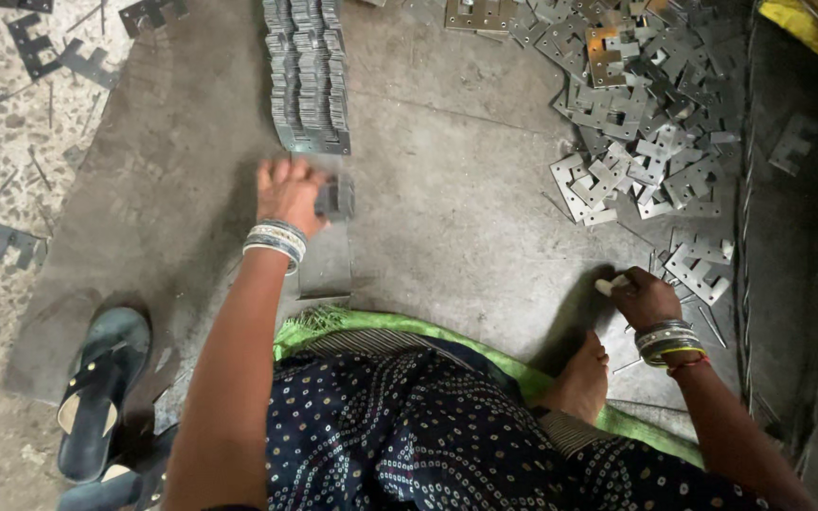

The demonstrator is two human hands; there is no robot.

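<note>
Head view, looking down: the left hand (288, 192) has its fingers (281, 172) curled around a small bundle of thin grey metal plates (335, 199), which it presses edge-on against the near end of a long packed row of stamped plates (308, 76); the bundle is blurred, so its count and exact outline are hard to make out. Under the wrist lies a flat steel strip (326, 265), smooth and dull. The right hand (644, 296) is closed with its fingers (625, 284) pinching something small and pale (610, 282), too small to tell what it is, at the near edge of a loose heap of notched plates (641, 104), matte grey, angular, with square cut-outs, a few tinged rusty. Both wrists carry stacked bangles (276, 238), silvery and ribbed. The floor (447, 208) here is a worn, scuffed grey slab; to the left it turns to speckled stone littered with scrap cut-outs (35, 47). A dark dotted cloth (409, 435) covers the lap over a green fringed mat (371, 322), hiding the legs except one bare foot (581, 378). A rubber sandal (97, 388) lies at the left, and a yellow sack (807, 28) is cut off at the top right corner.
</note>
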